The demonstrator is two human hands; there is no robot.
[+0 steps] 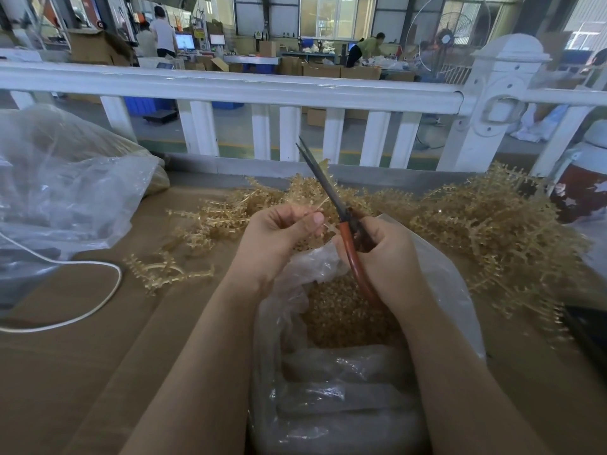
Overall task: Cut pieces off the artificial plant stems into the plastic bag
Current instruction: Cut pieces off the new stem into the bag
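Over the open mouth of the plastic bag (pixel 440 284), the right hand (pixel 384 254) grips red-handled scissors (pixel 331 195), blades slightly parted and angled up away from the bag. The left hand (pixel 279 234), just left of the blades, pinches a thin stem (pixel 323 202). Beyond the bag, loose golden stems (pixel 476 221) crowd the cardboard (pixel 82 339); bare cardboard opens to the bag's left.

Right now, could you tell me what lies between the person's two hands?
In the head view, the left hand pinches a thin plant stem; it spans the gap to the scissors gripped by the right hand, above the plastic bag.
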